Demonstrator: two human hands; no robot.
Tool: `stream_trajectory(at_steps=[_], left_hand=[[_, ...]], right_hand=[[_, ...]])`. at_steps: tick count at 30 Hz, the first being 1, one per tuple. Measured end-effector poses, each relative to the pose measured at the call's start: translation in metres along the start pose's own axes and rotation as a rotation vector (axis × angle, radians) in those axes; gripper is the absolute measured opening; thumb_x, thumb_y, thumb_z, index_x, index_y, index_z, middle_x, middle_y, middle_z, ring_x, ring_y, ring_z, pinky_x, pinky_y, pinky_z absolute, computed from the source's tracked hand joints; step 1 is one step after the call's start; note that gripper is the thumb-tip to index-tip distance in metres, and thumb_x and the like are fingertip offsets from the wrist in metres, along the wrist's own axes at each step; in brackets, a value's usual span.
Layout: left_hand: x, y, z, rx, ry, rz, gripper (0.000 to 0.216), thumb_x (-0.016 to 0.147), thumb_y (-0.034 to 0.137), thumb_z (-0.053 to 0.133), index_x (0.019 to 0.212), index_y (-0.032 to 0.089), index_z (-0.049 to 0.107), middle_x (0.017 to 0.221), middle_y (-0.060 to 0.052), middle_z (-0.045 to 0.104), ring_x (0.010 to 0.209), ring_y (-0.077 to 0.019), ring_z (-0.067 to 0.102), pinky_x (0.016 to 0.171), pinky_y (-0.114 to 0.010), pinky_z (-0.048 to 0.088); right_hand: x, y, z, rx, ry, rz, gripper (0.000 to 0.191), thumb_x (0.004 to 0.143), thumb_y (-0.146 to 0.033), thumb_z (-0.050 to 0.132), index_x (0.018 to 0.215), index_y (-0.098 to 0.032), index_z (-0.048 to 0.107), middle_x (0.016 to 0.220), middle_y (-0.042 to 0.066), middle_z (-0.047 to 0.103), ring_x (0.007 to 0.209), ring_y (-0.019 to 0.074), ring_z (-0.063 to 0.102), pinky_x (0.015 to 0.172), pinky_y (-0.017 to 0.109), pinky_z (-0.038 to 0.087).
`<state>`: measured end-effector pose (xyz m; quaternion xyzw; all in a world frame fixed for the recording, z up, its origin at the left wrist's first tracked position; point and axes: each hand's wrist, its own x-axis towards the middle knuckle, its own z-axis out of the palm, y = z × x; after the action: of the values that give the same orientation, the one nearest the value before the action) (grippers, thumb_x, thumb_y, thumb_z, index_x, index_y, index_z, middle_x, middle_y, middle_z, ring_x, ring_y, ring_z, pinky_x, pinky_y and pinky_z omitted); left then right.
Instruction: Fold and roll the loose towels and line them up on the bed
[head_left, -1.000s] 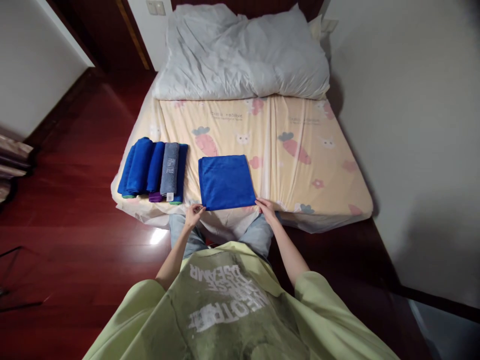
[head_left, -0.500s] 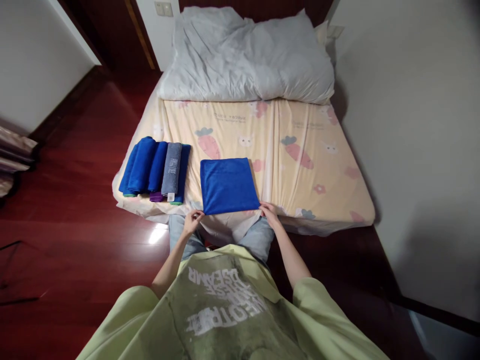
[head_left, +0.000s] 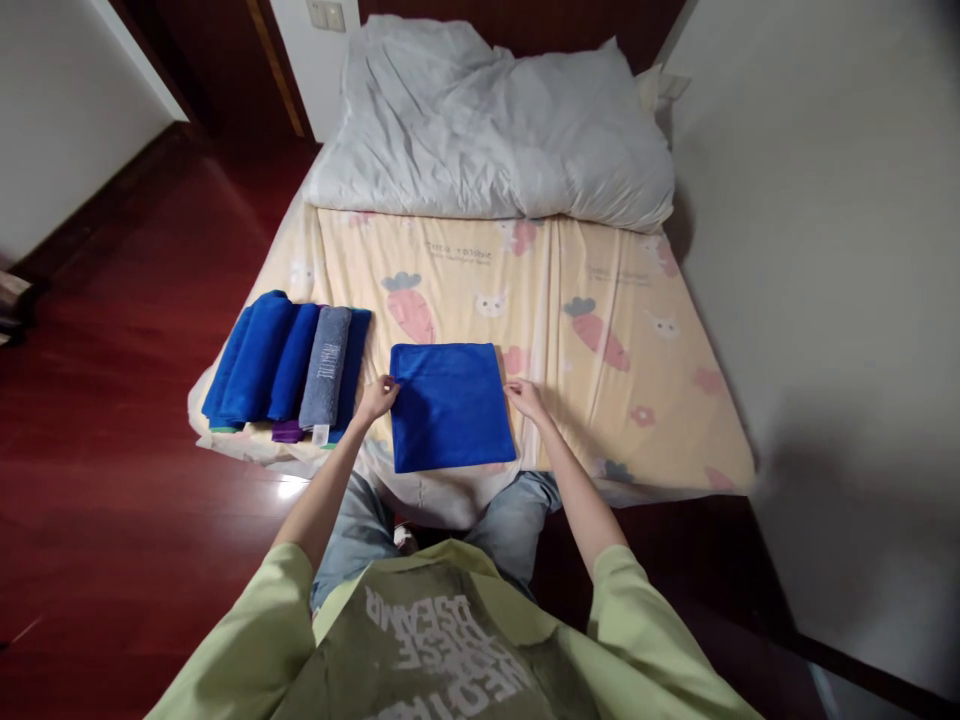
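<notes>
A blue towel (head_left: 453, 408), folded into a near-square, lies flat near the bed's front edge. At its left edge, my left hand (head_left: 378, 398) has thumb and fingertips pinched together on the cloth. My right hand (head_left: 526, 399) pinches the opposite edge, a little above halfway up that side. To the left stand several rolled towels in a row: blue rolls (head_left: 257, 357) and a grey-blue one (head_left: 325, 366) with pale lettering and a white tag. A bit of purple cloth (head_left: 286, 431) shows below them.
The bed's yellow sheet (head_left: 600, 420) has carrots and rabbit faces printed on it. Across the far end lies a bulky pale grey quilt (head_left: 495, 130). A white wall (head_left: 840, 250) runs along the right, and dark red floor (head_left: 135, 400) lies to the left.
Both hands have moved from the towel's near corners up to its left and right sides. The towel still lies flat, and the view has shifted slightly.
</notes>
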<state>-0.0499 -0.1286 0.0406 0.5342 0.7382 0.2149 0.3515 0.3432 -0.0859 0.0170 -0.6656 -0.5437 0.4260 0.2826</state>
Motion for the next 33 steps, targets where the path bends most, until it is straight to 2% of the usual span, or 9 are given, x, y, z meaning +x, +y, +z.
stream_trajectory(at_steps=[2, 4, 8, 12, 18, 22, 25, 29, 33], left_hand=[[0.033, 0.014, 0.004, 0.047, 0.039, -0.023, 0.032, 0.091, 0.028, 0.061, 0.119, 0.016, 0.067, 0.117, -0.012, 0.077, 0.108, -0.0263, 0.073, 0.101, -0.035, 0.052], [0.058, 0.022, 0.009, 0.045, 0.058, -0.068, 0.033, 0.090, 0.028, 0.062, 0.120, 0.016, 0.066, 0.112, -0.012, 0.078, 0.109, -0.0256, 0.072, 0.099, -0.033, 0.052], [0.091, 0.023, 0.017, -0.019, 0.145, -0.139, 0.040, 0.086, 0.031, 0.067, 0.124, 0.017, 0.065, 0.111, -0.009, 0.077, 0.106, -0.0226, 0.072, 0.092, -0.030, 0.053], [0.106, 0.021, 0.017, -0.057, 0.182, -0.120, 0.041, 0.082, 0.034, 0.073, 0.120, 0.018, 0.069, 0.108, -0.007, 0.076, 0.102, -0.0218, 0.071, 0.091, -0.030, 0.053], [0.112, 0.022, 0.010, -0.002, 0.161, -0.047, 0.021, 0.086, 0.025, 0.065, 0.104, 0.017, 0.074, 0.103, -0.008, 0.077, 0.099, -0.0226, 0.071, 0.092, -0.031, 0.053], [0.115, 0.022, 0.006, 0.050, 0.187, -0.058, 0.023, 0.091, 0.023, 0.061, 0.108, 0.015, 0.073, 0.108, -0.011, 0.076, 0.104, -0.0241, 0.071, 0.095, -0.031, 0.052], [0.119, 0.021, 0.005, 0.089, 0.207, -0.079, 0.025, 0.094, 0.024, 0.057, 0.110, 0.013, 0.072, 0.111, -0.015, 0.076, 0.107, -0.0266, 0.070, 0.095, -0.033, 0.052], [0.125, 0.019, 0.008, 0.151, 0.239, -0.066, 0.026, 0.095, 0.025, 0.054, 0.109, 0.014, 0.073, 0.112, -0.018, 0.074, 0.109, -0.0291, 0.069, 0.097, -0.036, 0.053], [0.130, 0.018, 0.010, 0.208, 0.207, 0.021, 0.027, 0.090, 0.023, 0.060, 0.110, 0.013, 0.076, 0.120, -0.019, 0.071, 0.109, -0.0282, 0.070, 0.103, -0.037, 0.052]], right_hand=[[0.034, -0.010, 0.013, -0.027, 0.048, -0.018, 0.022, 0.079, -0.029, 0.072, 0.098, -0.017, 0.072, 0.099, 0.011, 0.079, 0.096, 0.0241, 0.076, 0.098, 0.042, 0.059], [0.063, -0.018, 0.026, -0.001, 0.069, -0.029, 0.030, 0.078, -0.031, 0.074, 0.103, -0.016, 0.072, 0.103, 0.014, 0.078, 0.102, 0.0262, 0.075, 0.103, 0.045, 0.057], [0.104, -0.026, 0.042, 0.081, 0.097, -0.062, 0.037, 0.079, -0.034, 0.075, 0.111, -0.016, 0.071, 0.106, 0.015, 0.078, 0.104, 0.0272, 0.074, 0.101, 0.046, 0.058], [0.127, -0.031, 0.047, 0.067, 0.114, -0.048, 0.040, 0.077, -0.029, 0.077, 0.113, -0.013, 0.071, 0.102, 0.016, 0.077, 0.094, 0.0258, 0.074, 0.095, 0.043, 0.059], [0.132, -0.036, 0.045, 0.066, -0.041, -0.166, 0.021, 0.077, -0.038, 0.075, 0.085, -0.018, 0.073, 0.090, 0.009, 0.078, 0.087, 0.0234, 0.072, 0.085, 0.037, 0.060], [0.128, -0.039, 0.042, 0.050, -0.023, -0.199, 0.019, 0.081, -0.035, 0.070, 0.087, -0.018, 0.072, 0.096, 0.010, 0.078, 0.090, 0.0219, 0.072, 0.087, 0.034, 0.059], [0.126, -0.039, 0.042, 0.011, -0.071, -0.205, 0.020, 0.083, -0.034, 0.070, 0.093, -0.018, 0.073, 0.100, 0.008, 0.078, 0.091, 0.0202, 0.071, 0.089, 0.032, 0.058], [0.128, -0.041, 0.046, -0.011, -0.128, -0.088, 0.022, 0.078, -0.032, 0.076, 0.095, -0.018, 0.076, 0.094, 0.005, 0.077, 0.087, 0.0187, 0.070, 0.088, 0.032, 0.057], [0.129, -0.049, 0.048, 0.154, -0.166, 0.061, 0.024, 0.072, -0.032, 0.083, 0.087, -0.015, 0.075, 0.084, 0.004, 0.076, 0.077, 0.0161, 0.068, 0.078, 0.028, 0.055]])
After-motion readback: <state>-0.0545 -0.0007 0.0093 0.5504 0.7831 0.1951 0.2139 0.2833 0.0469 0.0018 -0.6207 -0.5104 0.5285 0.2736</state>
